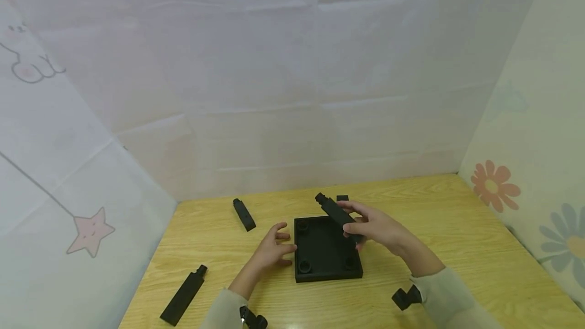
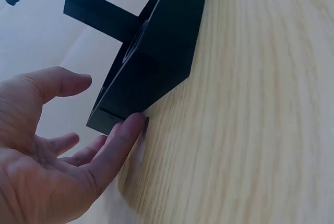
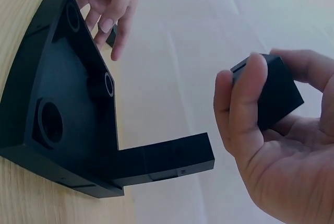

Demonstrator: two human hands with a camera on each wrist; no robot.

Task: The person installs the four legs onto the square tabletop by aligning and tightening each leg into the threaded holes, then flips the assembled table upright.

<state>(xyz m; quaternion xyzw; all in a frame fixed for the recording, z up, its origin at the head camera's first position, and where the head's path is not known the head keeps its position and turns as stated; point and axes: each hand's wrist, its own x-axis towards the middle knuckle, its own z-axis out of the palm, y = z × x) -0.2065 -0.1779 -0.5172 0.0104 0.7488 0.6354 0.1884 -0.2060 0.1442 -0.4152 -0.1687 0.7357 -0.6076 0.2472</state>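
A shallow black square frame [image 1: 326, 248] lies on the table, with round sockets [image 3: 51, 122] at its corners. One black leg [image 3: 167, 158] stands upright out of the far right corner. My right hand [image 1: 375, 225] grips a second black leg [image 1: 335, 211] above the frame's right side, its narrow notched end pointing up and to the left. In the right wrist view the square thick end of this held leg [image 3: 279, 93] shows between thumb and fingers. Beside the frame's left edge is my left hand [image 1: 270, 250], fingers spread and relaxed, a fingertip [image 2: 136, 121] right at the frame's lower side.
Two more black legs lie on the wooden table [image 1: 219, 248]: one leg [image 1: 244, 215] at the back left, another leg [image 1: 184, 296] at the front left. Behind the table hangs a pale creased sheet [image 1: 292, 116], and patterned side sheets flank it.
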